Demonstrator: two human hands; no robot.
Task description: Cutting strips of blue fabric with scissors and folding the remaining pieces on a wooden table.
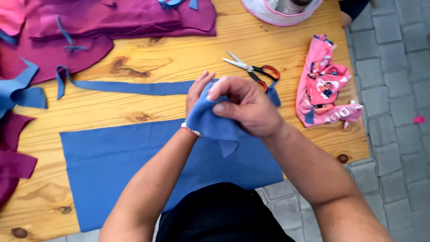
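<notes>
1. Both hands are up over the middle of the wooden surface [179,58], working a small blue fabric piece [210,122] between them.
2. The right hand [244,107] has a clenched grip, thumb pressed flat against the blue piece, fingers curled over its top.
3. The left hand [198,92] sits behind the cloth, fingers pointing far, grasping its left edge; a beaded bracelet [191,130] rings the wrist.
4. Beneath the hands, a large blue fabric sheet [112,166] lies flat at the near edge.
5. A long blue strip [125,86] runs left, just beyond it.
6. Red-handled scissors [253,69] rest just beyond the right hand, blades shut.
7. Far left: magenta fabric [112,20]. Right: a crumpled pink printed cloth [327,85].
</notes>
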